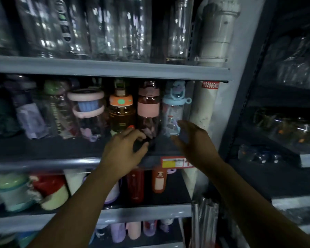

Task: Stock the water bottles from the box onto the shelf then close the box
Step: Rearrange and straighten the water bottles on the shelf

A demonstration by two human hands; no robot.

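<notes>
The pink bottle [148, 106] stands upright, cap up, on the dim grey middle shelf [43, 164], between an orange bottle [121, 113] and a blue bottle [173, 113]. The left hand [123, 151] curls at its foot, grip unclear. The right hand [191, 138] spreads wide by the blue bottle.

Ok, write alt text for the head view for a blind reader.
Two hands reach into a dim, crowded shop shelf: the left hand curls at the base of a pink-banded bottle, the right hand spreads open near a blue-lidded bottle.

Bare left forearm [75, 203], bare right forearm [249, 194], bare left grip [123, 149], bare right grip [193, 140]
</notes>
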